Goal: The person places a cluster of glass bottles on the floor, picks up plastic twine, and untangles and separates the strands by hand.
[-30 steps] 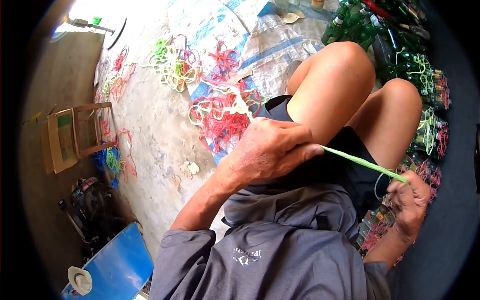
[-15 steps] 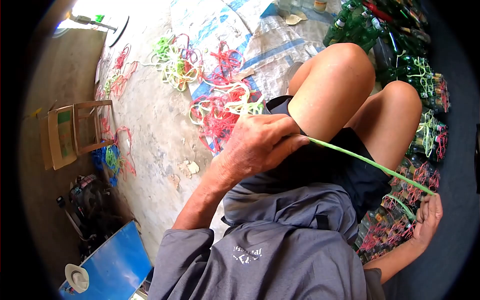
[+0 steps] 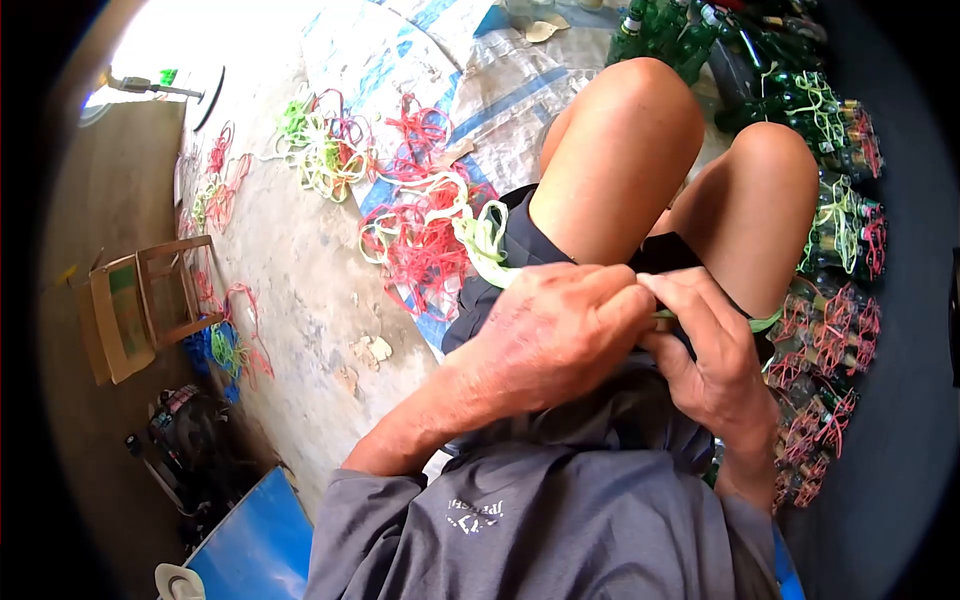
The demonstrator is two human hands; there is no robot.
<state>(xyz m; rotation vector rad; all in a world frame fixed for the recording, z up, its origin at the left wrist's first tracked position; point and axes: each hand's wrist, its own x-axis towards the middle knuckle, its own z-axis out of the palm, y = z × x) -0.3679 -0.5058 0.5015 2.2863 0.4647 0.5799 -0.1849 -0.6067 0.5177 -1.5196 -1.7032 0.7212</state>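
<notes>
My left hand [image 3: 565, 325] and my right hand [image 3: 705, 350] meet over my lap, fingers pinched together on a green cord [image 3: 765, 322]. The pale green strand [image 3: 482, 245] trails from beneath my left hand across my thigh toward the floor. Part of the cord shows between the two hands and to the right of my right hand; the rest is covered by fingers. Beside my left knee lies a pile of red strands [image 3: 420, 240] mixed with pale green ones.
Green glass bottles [image 3: 690, 45] stand at the top right. More bottles wrapped in red and green cord [image 3: 825, 330] line the right side. A wooden frame [image 3: 178, 290], a blue board [image 3: 255, 540] and a fan [image 3: 205, 95] are at the left.
My right hand has come in from the far right to meet my left hand. The cord, stretched between them before, is now gathered at my fingers. The view has shifted slightly.
</notes>
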